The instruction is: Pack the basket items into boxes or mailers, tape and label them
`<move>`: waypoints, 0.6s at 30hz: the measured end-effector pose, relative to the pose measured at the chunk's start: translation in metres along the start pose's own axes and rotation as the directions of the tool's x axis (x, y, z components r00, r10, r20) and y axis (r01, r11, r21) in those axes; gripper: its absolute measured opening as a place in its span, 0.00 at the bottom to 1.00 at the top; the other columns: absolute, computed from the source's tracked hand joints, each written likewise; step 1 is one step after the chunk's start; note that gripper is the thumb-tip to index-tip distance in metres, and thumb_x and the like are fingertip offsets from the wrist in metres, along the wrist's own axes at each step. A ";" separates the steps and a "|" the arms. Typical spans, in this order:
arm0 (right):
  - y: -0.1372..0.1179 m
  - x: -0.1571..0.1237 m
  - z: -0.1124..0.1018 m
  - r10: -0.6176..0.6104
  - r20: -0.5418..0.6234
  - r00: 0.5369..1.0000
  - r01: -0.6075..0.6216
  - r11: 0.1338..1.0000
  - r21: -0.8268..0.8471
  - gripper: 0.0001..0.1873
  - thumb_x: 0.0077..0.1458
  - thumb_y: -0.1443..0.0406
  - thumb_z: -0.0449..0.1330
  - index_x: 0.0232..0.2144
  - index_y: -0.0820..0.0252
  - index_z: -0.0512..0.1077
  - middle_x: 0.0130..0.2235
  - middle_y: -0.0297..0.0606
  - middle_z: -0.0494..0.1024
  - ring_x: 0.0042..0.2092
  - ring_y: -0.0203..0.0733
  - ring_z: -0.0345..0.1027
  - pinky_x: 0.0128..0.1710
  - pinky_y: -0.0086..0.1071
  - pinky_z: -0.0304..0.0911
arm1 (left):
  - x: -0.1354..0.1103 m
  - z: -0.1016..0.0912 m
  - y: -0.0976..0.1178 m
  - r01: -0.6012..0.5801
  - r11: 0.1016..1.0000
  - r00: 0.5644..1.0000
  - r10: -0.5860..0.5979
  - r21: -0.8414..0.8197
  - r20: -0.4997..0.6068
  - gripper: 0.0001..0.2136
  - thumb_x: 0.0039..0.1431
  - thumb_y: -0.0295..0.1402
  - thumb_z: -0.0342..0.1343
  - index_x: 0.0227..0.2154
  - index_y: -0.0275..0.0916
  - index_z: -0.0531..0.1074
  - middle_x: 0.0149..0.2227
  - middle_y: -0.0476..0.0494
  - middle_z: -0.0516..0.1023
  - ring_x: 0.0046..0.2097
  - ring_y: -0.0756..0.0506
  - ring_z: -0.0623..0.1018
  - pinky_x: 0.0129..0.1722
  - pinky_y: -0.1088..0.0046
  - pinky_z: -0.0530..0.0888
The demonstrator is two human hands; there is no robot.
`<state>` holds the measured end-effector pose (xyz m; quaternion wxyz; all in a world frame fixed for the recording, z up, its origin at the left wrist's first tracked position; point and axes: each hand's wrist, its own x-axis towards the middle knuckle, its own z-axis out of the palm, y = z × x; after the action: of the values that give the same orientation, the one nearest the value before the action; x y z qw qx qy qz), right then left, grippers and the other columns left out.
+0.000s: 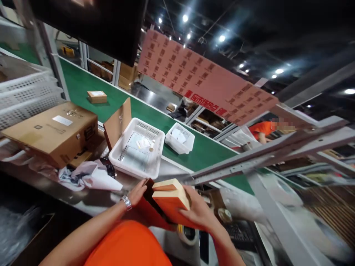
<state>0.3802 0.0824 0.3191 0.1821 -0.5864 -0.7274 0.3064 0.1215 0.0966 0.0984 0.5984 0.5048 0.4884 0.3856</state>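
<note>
An orange folding carton with a pale inner face is held upright between both hands over the steel bench. My left hand, with a metal watch on the wrist, presses against the carton's left flap. My right hand wraps around its right side, fingers closed on it. The carton is partly unfolded, with its top edge open.
A white perforated basket holding small items sits just beyond the carton. A second basket and a small parcel lie on the green conveyor belt. A brown cardboard box and crumpled wrapping lie at left. A person in orange stands behind.
</note>
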 end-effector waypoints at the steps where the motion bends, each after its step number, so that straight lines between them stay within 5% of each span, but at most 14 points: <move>1: 0.006 -0.002 0.015 0.008 0.036 0.999 -0.005 0.998 -0.059 0.35 0.41 0.63 0.76 0.55 0.51 0.82 0.52 0.45 0.85 0.52 0.61 0.77 0.58 0.49 0.70 | -0.001 -0.001 0.002 0.004 1.000 1.000 -0.004 0.016 0.005 0.37 0.71 0.42 0.49 0.75 0.20 0.62 0.78 0.25 0.62 0.80 0.33 0.62 0.82 0.56 0.53; 6: 0.032 0.001 0.067 0.042 0.085 0.995 -0.013 0.949 -0.315 0.35 0.44 0.59 0.79 0.56 0.54 0.82 0.52 0.51 0.83 0.56 0.66 0.74 0.58 0.49 0.70 | -0.005 -0.004 0.009 0.034 0.999 0.999 -0.034 0.022 0.002 0.35 0.71 0.40 0.49 0.74 0.23 0.63 0.78 0.28 0.64 0.79 0.35 0.63 0.81 0.60 0.54; 11: 0.044 0.019 0.052 -0.011 0.140 0.990 0.050 0.960 -0.276 0.26 0.57 0.56 0.72 0.57 0.54 0.83 0.49 0.49 0.84 0.51 0.59 0.79 0.52 0.46 0.73 | -0.010 -0.006 0.013 0.047 0.997 0.999 -0.047 0.059 -0.008 0.34 0.68 0.40 0.49 0.74 0.30 0.66 0.77 0.34 0.67 0.78 0.36 0.65 0.81 0.56 0.56; 14: 0.040 0.062 0.042 -0.132 0.058 0.990 0.139 0.980 -0.145 0.20 0.64 0.57 0.65 0.55 0.54 0.83 0.47 0.46 0.85 0.43 0.52 0.80 0.49 0.45 0.74 | -0.010 -0.003 0.013 0.028 0.994 0.999 -0.030 0.103 0.012 0.36 0.67 0.39 0.49 0.75 0.27 0.65 0.77 0.31 0.66 0.78 0.33 0.65 0.82 0.53 0.55; 18: 0.014 0.163 0.055 -0.238 -0.015 0.971 0.236 0.967 -0.099 0.20 0.68 0.61 0.60 0.57 0.57 0.82 0.52 0.48 0.85 0.45 0.50 0.81 0.53 0.46 0.75 | -0.007 0.001 0.005 0.029 0.992 0.997 -0.038 0.124 0.071 0.38 0.66 0.39 0.48 0.77 0.27 0.62 0.79 0.33 0.62 0.80 0.34 0.61 0.83 0.55 0.52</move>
<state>0.3157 0.2286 0.2533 0.1984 -0.5075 -0.8037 0.2390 0.1208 0.0908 0.1047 0.5902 0.5461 0.4973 0.3258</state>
